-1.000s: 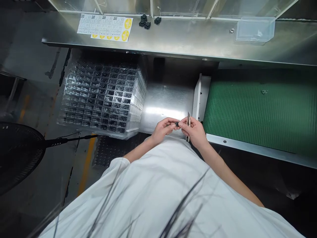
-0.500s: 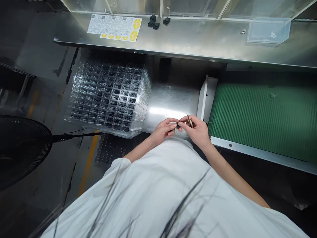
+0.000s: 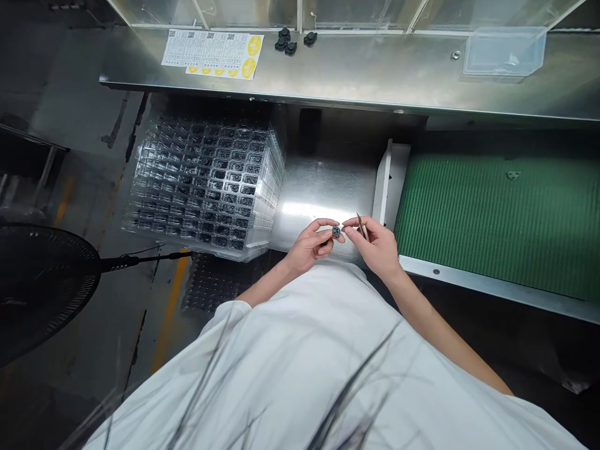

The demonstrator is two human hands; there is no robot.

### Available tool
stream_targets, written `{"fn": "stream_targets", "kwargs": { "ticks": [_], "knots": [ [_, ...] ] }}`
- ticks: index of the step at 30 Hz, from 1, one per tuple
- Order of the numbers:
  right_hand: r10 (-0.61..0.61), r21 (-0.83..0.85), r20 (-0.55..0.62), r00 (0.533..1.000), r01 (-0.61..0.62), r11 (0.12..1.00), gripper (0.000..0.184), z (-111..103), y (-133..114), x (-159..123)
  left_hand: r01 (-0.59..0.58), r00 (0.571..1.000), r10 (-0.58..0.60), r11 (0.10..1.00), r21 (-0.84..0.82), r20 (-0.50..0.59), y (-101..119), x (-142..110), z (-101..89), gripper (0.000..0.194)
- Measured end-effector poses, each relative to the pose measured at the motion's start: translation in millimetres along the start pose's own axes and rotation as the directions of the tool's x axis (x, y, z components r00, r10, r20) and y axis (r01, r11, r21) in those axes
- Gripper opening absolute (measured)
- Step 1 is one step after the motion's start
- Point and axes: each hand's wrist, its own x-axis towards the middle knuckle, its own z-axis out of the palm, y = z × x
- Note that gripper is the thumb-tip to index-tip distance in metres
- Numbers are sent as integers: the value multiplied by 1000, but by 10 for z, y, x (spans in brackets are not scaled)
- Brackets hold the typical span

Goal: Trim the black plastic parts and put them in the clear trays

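Note:
Between the thumb and fingers of my left hand (image 3: 309, 245) is a small round black part (image 3: 336, 231), its patterned face turned up. My right hand (image 3: 376, 245) is just to the right, closed around a slim pointed metal tool (image 3: 362, 226) that looks like tweezers. The tool's tip points up and away from me. The right thumb and forefinger are close to the black part, with a small gap. Both hands are in front of my white shirt, over the near edge of the metal work surface (image 3: 328, 181).
Stacked clear plastic trays (image 3: 201, 181) with black parts stand left. A green conveyor belt (image 3: 497, 219) behind a white guard (image 3: 383, 184) lies right, carrying one small piece (image 3: 513, 175). The shelf (image 3: 356, 75) holds label sheets (image 3: 210, 53), several black parts (image 3: 285, 41) and a clear box (image 3: 504, 53). A fan (image 3: 47, 287) is left.
My right fingers have drawn back slightly to the right from the black part, which now shows its round face. The left hand keeps its hold. The view has shifted slightly.

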Motion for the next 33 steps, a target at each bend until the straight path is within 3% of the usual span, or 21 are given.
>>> {"fn": "stream_targets", "kwargs": {
  "ticks": [7, 12, 17, 26, 30, 33],
  "knots": [
    [-278, -192, 90, 956, 291, 937, 43, -70, -69, -59, -56, 998, 55, 997, 49, 11, 27, -24, 45, 51],
    [-327, -371, 120, 937, 348, 861, 41, -42, -39, -91, -119, 993, 121, 987, 107, -6, 13, -25, 60, 53],
    [-364, -432, 97, 927, 368, 823, 40, -47, 5, -74, -142, 989, 146, 977, 159, -17, -7, -17, 39, 52],
    [-255, -147, 11, 967, 254, 956, 26, -70, -103, -31, -13, 999, 10, 996, 87, 35, 25, -1, 34, 49],
    [-210, -11, 112, 971, 213, 977, 20, -39, -154, 1, -32, 999, 33, 996, 78, -6, 7, -1, 21, 53],
    [-105, 50, 104, 989, 100, 994, 23, -16, -132, 5, -81, 996, 83, 990, 115, -10, -10, -17, 11, 52]
  ]
}}
